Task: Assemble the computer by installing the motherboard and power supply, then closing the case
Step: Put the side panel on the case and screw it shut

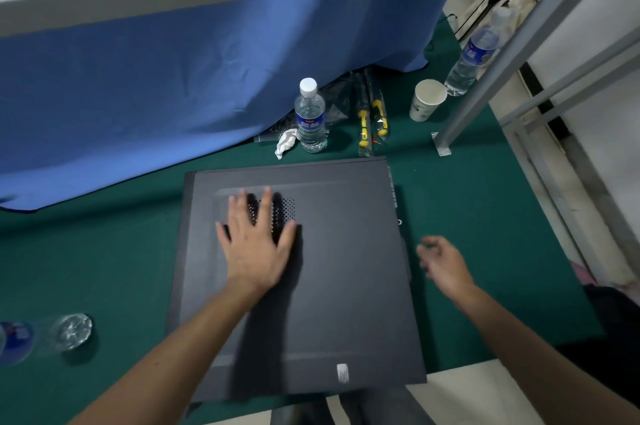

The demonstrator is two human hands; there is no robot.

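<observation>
The black computer case lies flat on the green table with its side panel on top and closed. My left hand rests flat on the panel with fingers spread, over the perforated vent. My right hand hovers just off the case's right edge, blurred, its fingers loosely curled; whether it holds something small I cannot tell. The case's interior is hidden under the panel.
Behind the case stand a water bottle, a crumpled tissue, two yellow-handled screwdrivers, a paper cup and a second bottle. A blue cloth hangs at the back left. A grey frame post stands at right. Another bottle lies at left.
</observation>
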